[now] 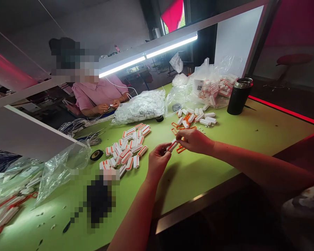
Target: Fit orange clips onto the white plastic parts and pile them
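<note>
Both hands pinched one white connector (172, 145) with orange trim, held just above the green worktop (225, 153): left hand (158, 161) closed its grip on the near end, right hand (195, 140) closed on the far end. Orange clips (178, 126) lay just behind the right hand. Finished pile (128, 148) sat left, plain white pieces (200, 116) beyond, black flask (239, 96) far right. Co-worker's hands (108, 106) worked opposite, behind a bag (140, 106).

A small assembly workshop: a green workbench (225, 153) under a strip light (149, 54) carries heaps of white-and-orange connectors (128, 148), plastic bags (141, 106) of parts and wire bundles (81, 123), while a co-worker (99, 94) sits opposite handling pieces.
</note>
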The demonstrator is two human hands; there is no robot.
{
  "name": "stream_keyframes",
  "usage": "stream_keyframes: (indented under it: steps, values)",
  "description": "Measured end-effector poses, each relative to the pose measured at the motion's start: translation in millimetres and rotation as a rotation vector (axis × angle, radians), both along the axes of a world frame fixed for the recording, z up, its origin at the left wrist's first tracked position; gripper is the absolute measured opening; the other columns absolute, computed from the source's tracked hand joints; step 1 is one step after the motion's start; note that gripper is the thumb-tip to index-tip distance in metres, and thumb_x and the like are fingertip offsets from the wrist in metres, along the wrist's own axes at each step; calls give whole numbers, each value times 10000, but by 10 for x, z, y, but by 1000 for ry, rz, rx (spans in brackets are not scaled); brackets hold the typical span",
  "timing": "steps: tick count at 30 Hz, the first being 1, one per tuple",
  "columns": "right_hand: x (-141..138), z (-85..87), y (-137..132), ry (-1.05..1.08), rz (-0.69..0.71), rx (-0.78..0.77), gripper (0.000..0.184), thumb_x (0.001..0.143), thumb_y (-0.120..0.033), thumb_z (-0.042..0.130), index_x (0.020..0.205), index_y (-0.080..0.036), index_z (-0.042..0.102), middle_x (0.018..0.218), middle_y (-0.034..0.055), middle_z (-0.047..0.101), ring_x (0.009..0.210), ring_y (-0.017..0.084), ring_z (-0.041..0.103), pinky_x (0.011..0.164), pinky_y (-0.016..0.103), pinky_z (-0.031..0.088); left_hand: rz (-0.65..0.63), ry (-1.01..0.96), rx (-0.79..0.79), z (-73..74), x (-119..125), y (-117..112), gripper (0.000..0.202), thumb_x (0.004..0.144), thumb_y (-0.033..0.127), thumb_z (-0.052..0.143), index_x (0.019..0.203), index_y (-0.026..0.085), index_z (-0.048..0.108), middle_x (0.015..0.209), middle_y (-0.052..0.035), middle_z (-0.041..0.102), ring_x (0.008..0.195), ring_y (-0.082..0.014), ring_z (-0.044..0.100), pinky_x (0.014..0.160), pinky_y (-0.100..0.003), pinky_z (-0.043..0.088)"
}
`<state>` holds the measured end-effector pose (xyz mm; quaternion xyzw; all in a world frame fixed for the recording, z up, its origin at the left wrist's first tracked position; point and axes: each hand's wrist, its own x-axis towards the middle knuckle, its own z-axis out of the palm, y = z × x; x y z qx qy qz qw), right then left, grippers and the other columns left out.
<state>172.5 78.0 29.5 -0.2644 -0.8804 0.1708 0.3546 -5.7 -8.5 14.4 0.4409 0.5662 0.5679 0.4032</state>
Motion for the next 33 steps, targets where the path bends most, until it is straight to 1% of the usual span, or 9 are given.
stream_keyframes:
  steps: [3, 6, 9, 12, 16, 20, 24, 30, 33]
  values:
    - [8, 20, 10, 26, 16, -43, 42, 858, -159, 620, 818, -168, 631, 701, 2, 652, 595, 110, 556, 613, 218, 396, -11, -21, -11, -7, 3, 8, 285, 636, 100, 734, 910, 163, 779, 802, -26, 753, 704, -151, 650, 735, -270, 511]
    - [17, 32, 29, 33, 38, -51, 47, 867, -159, 598, 850, -173, 640, 703, -2, 650, 595, 106, 549, 616, 217, 396, 3, -103, -20, -9, -2, 25, 266, 640, 158, 760, 906, 161, 776, 855, -47, 763, 788, -187, 689, 842, -330, 528]
    - [20, 28, 50, 42, 53, -78, 75, 866, -146, 577, 886, -164, 646, 727, 2, 653, 607, 100, 542, 632, 216, 397, 5, -210, -30, -17, -13, 43, 319, 610, 168, 775, 928, 150, 765, 868, -59, 765, 812, -210, 712, 921, -394, 522]
    - [10, 11, 66, 86, 68, -184, 97, 857, -158, 578, 929, -154, 643, 763, 0, 651, 591, 84, 522, 620, 211, 398, -20, -402, -56, -30, -25, 62, 329, 596, 185, 776, 921, 137, 751, 876, -73, 769, 836, -221, 729, 989, -437, 503]
    - [-21, -10, 65, 150, 94, -381, 167, 826, -207, 598, 982, -150, 621, 781, -11, 626, 555, 69, 509, 558, 201, 403, -85, -543, -99, -39, -28, 79, 337, 593, 136, 753, 930, 127, 744, 955, -90, 771, 897, -214, 729, 1062, -421, 460]
    - [-48, -29, 63, 195, 149, -608, 200, 816, -242, 578, 991, -144, 588, 789, -8, 599, 583, 92, 586, 542, 214, 461, -170, -576, -176, -38, -10, 73, 392, 593, 91, 736, 983, 126, 744, 1002, -87, 767, 914, -217, 726, 1075, -421, 450]
    - [-59, -44, 76, 234, 211, -809, 222, 790, -228, 590, 998, -152, 568, 810, -9, 587, 598, 107, 633, 554, 233, 523, -202, -560, -214, -41, 1, 58, 423, 595, 69, 734, 1013, 136, 743, 990, -68, 769, 906, -202, 724, 1078, -412, 446]
    - [-77, -47, 59, 262, 192, -869, 223, 731, -155, 600, 952, -169, 576, 781, -23, 592, 578, 84, 616, 535, 195, 513, -208, -529, -207, -70, 13, 65, 450, 585, 87, 737, 1032, 137, 742, 960, -72, 770, 960, -239, 719, 1090, -446, 421]
    - [-87, -44, 44, 283, 167, -885, 227, 709, -128, 573, 932, -172, 567, 771, -28, 588, 571, 86, 610, 527, 199, 506, -202, -535, -199, -65, 28, 68, 446, 569, 89, 750, 1012, 138, 751, 932, -70, 774, 936, -235, 721, 1077, -443, 433]
